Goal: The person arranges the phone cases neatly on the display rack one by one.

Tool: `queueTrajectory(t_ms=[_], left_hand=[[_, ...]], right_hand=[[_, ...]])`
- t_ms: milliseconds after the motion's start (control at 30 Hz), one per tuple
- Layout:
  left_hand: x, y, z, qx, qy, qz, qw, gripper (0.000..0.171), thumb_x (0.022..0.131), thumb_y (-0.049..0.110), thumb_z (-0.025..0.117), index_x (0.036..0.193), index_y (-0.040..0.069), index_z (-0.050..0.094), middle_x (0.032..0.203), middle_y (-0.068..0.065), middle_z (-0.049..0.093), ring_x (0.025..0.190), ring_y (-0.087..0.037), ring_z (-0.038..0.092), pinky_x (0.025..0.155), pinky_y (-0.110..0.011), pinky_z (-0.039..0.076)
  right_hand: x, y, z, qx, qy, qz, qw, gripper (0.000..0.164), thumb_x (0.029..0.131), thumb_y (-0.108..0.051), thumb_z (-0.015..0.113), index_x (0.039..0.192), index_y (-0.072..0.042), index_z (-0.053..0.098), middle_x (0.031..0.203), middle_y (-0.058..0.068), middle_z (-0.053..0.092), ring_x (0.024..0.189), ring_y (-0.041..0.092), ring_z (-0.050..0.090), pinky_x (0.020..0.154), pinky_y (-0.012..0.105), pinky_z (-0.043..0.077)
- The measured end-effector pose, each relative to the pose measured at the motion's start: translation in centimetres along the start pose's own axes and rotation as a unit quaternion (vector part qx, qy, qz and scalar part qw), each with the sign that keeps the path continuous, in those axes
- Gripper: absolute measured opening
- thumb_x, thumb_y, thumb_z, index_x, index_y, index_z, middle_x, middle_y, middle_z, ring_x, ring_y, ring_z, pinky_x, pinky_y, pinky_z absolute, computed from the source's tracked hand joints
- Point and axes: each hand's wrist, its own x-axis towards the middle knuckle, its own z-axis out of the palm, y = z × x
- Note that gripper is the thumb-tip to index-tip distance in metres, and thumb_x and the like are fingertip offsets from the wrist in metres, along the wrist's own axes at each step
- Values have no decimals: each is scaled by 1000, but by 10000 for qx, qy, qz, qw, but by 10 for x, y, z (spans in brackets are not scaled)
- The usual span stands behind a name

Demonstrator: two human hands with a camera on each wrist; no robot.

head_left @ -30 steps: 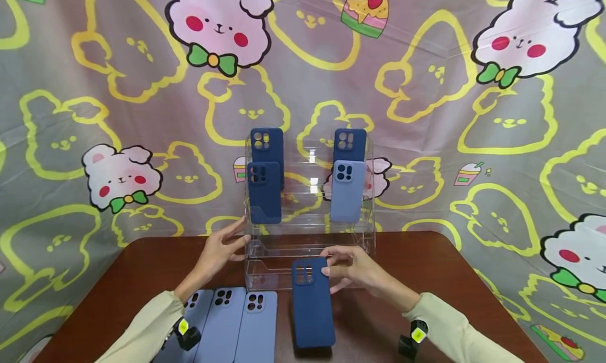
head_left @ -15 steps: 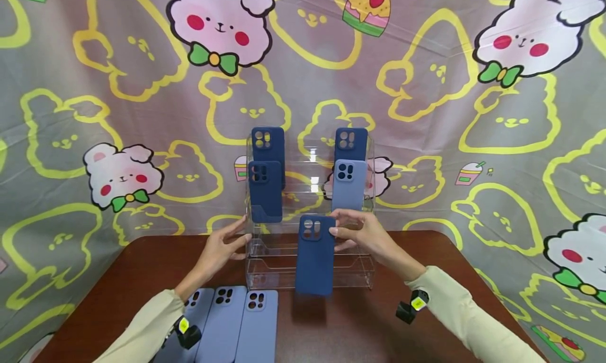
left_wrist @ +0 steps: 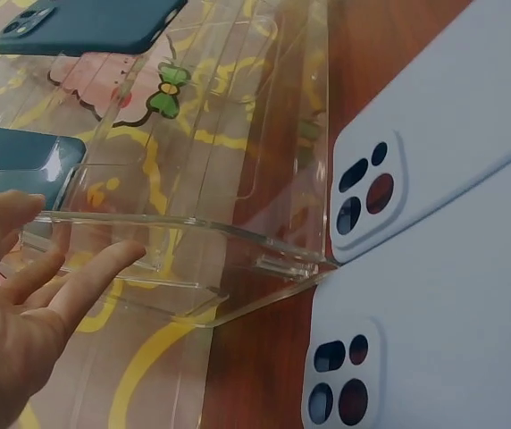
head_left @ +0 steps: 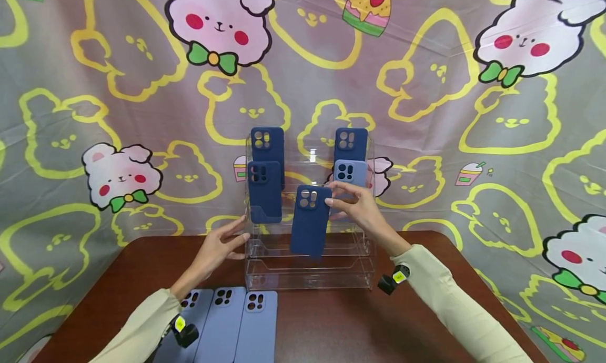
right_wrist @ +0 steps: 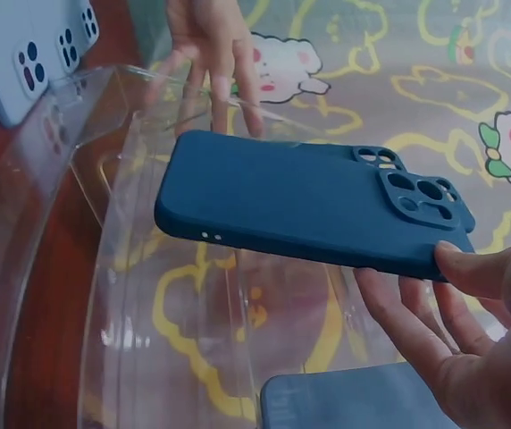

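Observation:
My right hand (head_left: 360,209) pinches a dark blue phone case (head_left: 309,226) by its right edge near the camera cutouts. The case is held nearly upright, slightly tilted, in front of the middle of a clear tiered display stand (head_left: 310,282). In the right wrist view the thumb (right_wrist: 470,268) lies on the case's back, with fingers under its edge. My left hand (head_left: 215,255) is at the stand's left side, fingers (left_wrist: 104,277) extended beside the clear panel. Two dark blue phone cases (head_left: 265,200) stand at the rack's left. A light blue phone case (head_left: 350,169) at right is partly hidden.
Behind that light blue case stands another dark blue case (head_left: 352,143). Three light blue phone cases (head_left: 258,331) lie side by side at the front left of the brown table (head_left: 331,331). A patterned cloth (head_left: 416,184) hangs behind the stand.
My right hand has lifted the dark blue phone case from low in front of the stand up to its middle tiers. The left hand stays at the stand's left side.

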Motion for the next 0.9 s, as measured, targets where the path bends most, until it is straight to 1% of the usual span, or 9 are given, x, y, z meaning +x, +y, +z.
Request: queueTrajectory(t_ms=[133,267,333,467,533,567,667,800,900], left_hand=[[0,-1,2,-58,7,173,9998,65,104,12,67,161,2,37,159,-30,42,135,-51,53,80,-43,67],[-1,-4,4,-133,46,198,9997,63,104,6,65,160,1,38,157,-32,43,132,-53,54,79,-45,67],[-2,-4,4,-131,79,189,9997,63,103,4,65,160,1,39,156,-33,45,130,-53,56,78,-45,67],[-2,-3,5,-156,162,139,9996,65,102,4,66,161,4,39,155,-33,46,128,-53,58,76,-45,68],[-2,-1,5,-175,196,103,9996,66,102,3,66,162,6,39,155,-33,47,128,-54,57,76,-46,68],[-1,-1,5,-196,193,80,9996,66,102,2,65,162,7,39,155,-33,46,128,-54,56,76,-46,68],[0,2,5,-232,184,55,9995,66,102,1,64,162,7,38,155,-32,46,129,-54,56,77,-48,68],[0,3,4,-228,112,64,9997,66,103,2,64,163,6,37,156,-33,45,129,-53,57,77,-47,68],[0,4,2,-204,111,88,9997,67,103,3,65,163,7,37,155,-34,45,129,-53,57,76,-46,68]], right_hand=[[9,-1,4,77,152,-263,9995,38,98,-5,73,135,-1,66,114,15,62,93,20,75,85,61,64],[17,4,11,61,235,-560,9981,36,97,-2,73,132,2,67,112,18,62,90,18,75,86,64,62],[20,8,16,-24,294,-642,9975,36,97,-2,74,132,2,67,111,20,63,90,17,75,84,58,65],[23,14,28,-166,361,-781,9962,36,96,-2,75,131,3,69,110,23,66,89,18,75,75,39,68],[25,16,34,-134,327,-860,9957,36,96,-1,75,131,4,68,109,24,66,89,22,75,72,36,68],[25,17,37,-108,299,-894,9955,36,96,0,75,131,5,68,108,25,66,89,26,75,73,37,68],[25,19,45,21,243,-927,9954,36,96,1,74,131,5,68,108,25,65,90,34,74,76,47,68],[27,24,54,-44,241,-987,9948,34,95,0,74,129,3,71,109,24,66,91,38,73,79,61,64],[30,27,61,-178,195,-1057,9940,33,95,0,75,127,1,72,110,25,68,94,38,74,79,59,65]])
